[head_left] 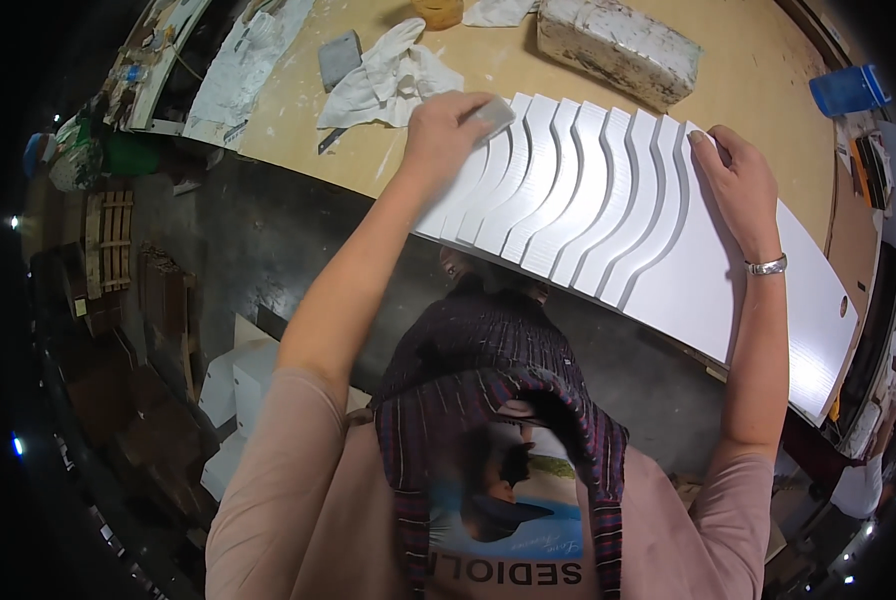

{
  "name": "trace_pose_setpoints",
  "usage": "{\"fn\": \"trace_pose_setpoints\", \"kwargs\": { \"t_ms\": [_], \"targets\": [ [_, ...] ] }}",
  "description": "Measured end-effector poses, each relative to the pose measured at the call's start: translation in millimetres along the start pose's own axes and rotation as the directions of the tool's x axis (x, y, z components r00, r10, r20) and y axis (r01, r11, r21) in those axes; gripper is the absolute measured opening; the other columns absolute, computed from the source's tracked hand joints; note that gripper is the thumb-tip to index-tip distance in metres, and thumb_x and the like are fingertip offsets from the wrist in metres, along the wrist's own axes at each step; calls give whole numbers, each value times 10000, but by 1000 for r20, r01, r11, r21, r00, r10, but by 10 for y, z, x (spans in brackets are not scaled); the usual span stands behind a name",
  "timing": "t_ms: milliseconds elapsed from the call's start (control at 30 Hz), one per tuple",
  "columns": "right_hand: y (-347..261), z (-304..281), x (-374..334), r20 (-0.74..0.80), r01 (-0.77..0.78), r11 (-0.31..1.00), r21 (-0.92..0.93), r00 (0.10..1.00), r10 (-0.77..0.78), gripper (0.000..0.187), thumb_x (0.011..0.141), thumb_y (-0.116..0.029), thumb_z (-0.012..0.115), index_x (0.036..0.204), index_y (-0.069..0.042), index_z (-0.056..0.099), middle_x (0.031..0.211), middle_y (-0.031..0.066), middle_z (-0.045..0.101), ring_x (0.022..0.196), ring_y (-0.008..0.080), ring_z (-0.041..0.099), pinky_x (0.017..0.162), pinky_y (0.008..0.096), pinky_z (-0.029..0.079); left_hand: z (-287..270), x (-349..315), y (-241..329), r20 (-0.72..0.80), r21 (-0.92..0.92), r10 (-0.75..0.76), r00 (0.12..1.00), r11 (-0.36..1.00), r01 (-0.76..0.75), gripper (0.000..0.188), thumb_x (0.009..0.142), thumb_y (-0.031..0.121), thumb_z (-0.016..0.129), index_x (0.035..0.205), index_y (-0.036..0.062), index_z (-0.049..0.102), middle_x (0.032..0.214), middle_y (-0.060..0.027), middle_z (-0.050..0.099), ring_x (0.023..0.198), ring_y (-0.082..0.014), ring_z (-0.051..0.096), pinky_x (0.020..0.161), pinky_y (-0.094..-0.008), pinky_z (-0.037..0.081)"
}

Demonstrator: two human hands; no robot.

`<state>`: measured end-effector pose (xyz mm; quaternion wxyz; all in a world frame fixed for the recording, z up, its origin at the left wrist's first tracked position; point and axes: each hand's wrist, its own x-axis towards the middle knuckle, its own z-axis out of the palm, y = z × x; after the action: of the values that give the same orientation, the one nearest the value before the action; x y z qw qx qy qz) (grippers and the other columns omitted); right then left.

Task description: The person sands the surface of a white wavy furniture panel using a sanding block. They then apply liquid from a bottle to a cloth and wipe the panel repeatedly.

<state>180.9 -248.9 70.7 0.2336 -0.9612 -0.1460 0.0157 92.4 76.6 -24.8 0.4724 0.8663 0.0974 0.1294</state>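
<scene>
A white panel [688, 270] with wavy slats or grooves across its left part lies on the table in front of me. My left hand [448, 135] is closed round a small grey block, which looks like a sanding sponge [493, 117], and presses it on the panel's far left corner. At the panel's far edge, right of the waves, my right hand [738, 180] grips the rim, its thumb and curled fingers at the edge. A small hole shows near the panel's right end.
The panel rests on a light wooden table [508, 65] and reaches its near edge. Beyond it lie a white cloth [388, 75], another grey block [340, 60], a stained wrapped block [618, 48] and an amber container [438, 12]. A blue bin [848, 90] stands right.
</scene>
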Motion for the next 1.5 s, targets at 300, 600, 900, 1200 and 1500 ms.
{"fn": "trace_pose_setpoints", "kwargs": {
  "t_ms": [300, 600, 900, 1200, 1500],
  "targets": [
    [-21, -14, 8, -1, 19, 1000, 4, 1000, -19, 470, 916, -457, 593, 786, -7, 621, 607, 102, 523, 572, 247, 476, 586, 373, 402, 58, 363, 46, 24, 68, 19, 1000, 997, -21, 341, 801, 85, 707, 1132, 3, 717, 992, -134, 742, 866, -182, 689, 801, -294, 537],
    [11, 0, 5, -15, 8, 1000, 12, 1000, -8, 464, 907, -449, 602, 773, -6, 637, 593, 89, 532, 553, 222, 472, 568, 359, 395, -100, 472, 102, 201, 131, -103, 974, 988, 77, 371, 795, 96, 705, 1151, -6, 712, 979, -101, 759, 855, -163, 695, 798, -287, 537],
    [15, -20, 0, -5, 3, 1000, 5, 1000, -3, 463, 905, -450, 601, 768, -9, 633, 590, 85, 532, 544, 224, 473, 562, 357, 396, -205, -32, 116, 260, 82, -57, 964, 996, 36, 343, 803, 74, 688, 1140, 16, 719, 968, -110, 739, 848, -181, 683, 793, -294, 528],
    [3, -21, 5, 10, 0, 1000, 6, 1000, 0, 473, 909, -449, 597, 768, 3, 594, 604, 95, 506, 573, 227, 463, 582, 366, 394, -481, -220, 432, 407, 127, 32, 913, 988, -91, 326, 780, 61, 685, 1099, 4, 720, 935, -131, 708, 838, -209, 655, 771, -309, 509],
    [44, 8, -1, -7, 1, 1000, 12, 1000, -1, 484, 914, -454, 601, 767, 6, 580, 611, 91, 489, 580, 224, 444, 585, 365, 384, -866, -498, 317, 649, 184, -63, 758, 980, -76, 341, 733, 38, 694, 1071, 2, 722, 947, -135, 695, 902, -275, 633, 831, -347, 491]
  ]
}}
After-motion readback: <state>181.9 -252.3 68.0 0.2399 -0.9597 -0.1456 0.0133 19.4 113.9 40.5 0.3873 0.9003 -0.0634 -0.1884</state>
